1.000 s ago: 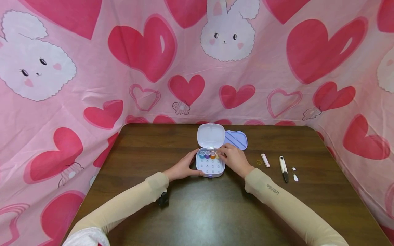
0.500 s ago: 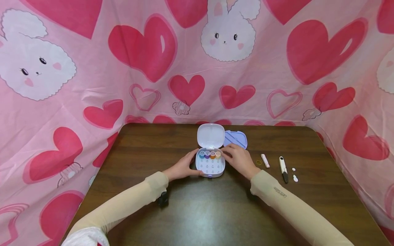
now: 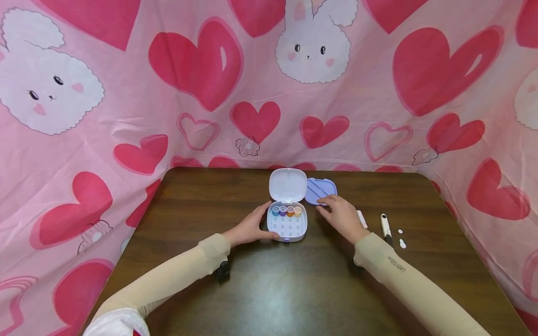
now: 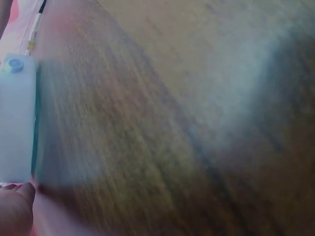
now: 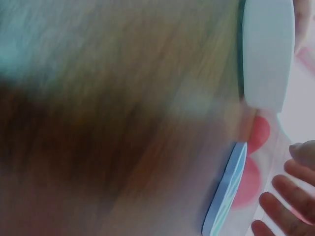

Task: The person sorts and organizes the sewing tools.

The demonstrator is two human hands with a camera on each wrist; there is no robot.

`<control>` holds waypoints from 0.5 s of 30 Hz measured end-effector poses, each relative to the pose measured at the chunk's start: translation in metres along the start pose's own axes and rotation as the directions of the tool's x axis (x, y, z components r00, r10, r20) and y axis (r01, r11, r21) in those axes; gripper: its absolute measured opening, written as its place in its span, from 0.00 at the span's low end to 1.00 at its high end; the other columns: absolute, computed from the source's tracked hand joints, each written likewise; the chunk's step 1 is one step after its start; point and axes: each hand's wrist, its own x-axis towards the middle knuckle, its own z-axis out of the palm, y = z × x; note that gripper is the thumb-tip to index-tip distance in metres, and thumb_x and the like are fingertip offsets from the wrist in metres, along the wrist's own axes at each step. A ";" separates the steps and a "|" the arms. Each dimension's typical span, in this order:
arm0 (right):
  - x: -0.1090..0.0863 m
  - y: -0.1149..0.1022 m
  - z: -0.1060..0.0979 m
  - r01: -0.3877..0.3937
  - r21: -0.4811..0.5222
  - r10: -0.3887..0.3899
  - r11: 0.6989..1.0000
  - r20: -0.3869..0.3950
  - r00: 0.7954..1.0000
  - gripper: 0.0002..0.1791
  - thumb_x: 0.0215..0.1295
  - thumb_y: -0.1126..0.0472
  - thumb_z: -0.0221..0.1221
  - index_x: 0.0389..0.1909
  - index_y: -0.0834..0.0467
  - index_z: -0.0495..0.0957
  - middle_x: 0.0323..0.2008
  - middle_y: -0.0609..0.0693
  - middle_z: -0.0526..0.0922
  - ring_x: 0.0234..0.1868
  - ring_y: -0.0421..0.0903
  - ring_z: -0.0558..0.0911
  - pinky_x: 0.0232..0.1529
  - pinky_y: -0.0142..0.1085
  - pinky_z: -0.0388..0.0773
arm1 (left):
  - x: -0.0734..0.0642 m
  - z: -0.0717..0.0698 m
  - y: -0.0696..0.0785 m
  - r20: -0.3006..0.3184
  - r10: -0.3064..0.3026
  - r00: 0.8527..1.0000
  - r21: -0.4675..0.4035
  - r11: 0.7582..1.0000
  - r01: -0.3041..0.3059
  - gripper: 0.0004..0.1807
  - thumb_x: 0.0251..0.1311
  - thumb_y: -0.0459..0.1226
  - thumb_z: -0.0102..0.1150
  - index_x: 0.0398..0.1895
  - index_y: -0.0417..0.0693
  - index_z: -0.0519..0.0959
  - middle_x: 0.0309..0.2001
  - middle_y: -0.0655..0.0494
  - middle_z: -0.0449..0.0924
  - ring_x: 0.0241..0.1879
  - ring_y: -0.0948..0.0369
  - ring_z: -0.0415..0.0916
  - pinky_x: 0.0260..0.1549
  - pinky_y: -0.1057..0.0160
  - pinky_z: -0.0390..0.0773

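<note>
A white lidded box (image 3: pixel 294 234) stands on the table with its lid (image 3: pixel 288 185) tipped back. Along its rear row sit thread spools in blue (image 3: pixel 276 211), purple (image 3: pixel 283 211), orange (image 3: pixel 290 211) and cream (image 3: pixel 297 211); bare pegs fill the rows in front. My left hand (image 3: pixel 250 227) grips the box's left side, thumb at the front corner and fingers farther back. To the right of the box, my right hand (image 3: pixel 343 218) hovers with spread fingers and holds nothing, near the front edge of a periwinkle-blue tray (image 3: pixel 315 190). The right wrist view shows these fingers (image 5: pixel 278 206) apart from the tray.
Right of my right hand lie a small pinkish-white bar (image 3: pixel 362 219), a white-and-black slim tool (image 3: pixel 384 224) and two small white pieces (image 3: pixel 402 243). Pink heart-patterned cloth (image 3: pixel 260 84) hangs behind and beside the brown table (image 3: pixel 201 196).
My right hand has let go of the cream spool in the box and moved right, away from the box toward the blue tray's front. My left hand stays on the box.
</note>
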 end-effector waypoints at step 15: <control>0.028 0.029 -0.014 -0.232 -0.069 0.237 0.970 0.075 0.969 0.16 0.68 0.57 0.67 0.50 0.64 0.88 0.46 0.65 0.88 0.46 0.67 0.85 0.44 0.62 0.81 | -0.002 0.002 0.002 -0.009 -0.010 1.000 -0.004 1.000 0.010 0.59 0.57 0.48 0.78 0.84 0.44 0.50 0.79 0.43 0.56 0.77 0.47 0.60 0.74 0.48 0.64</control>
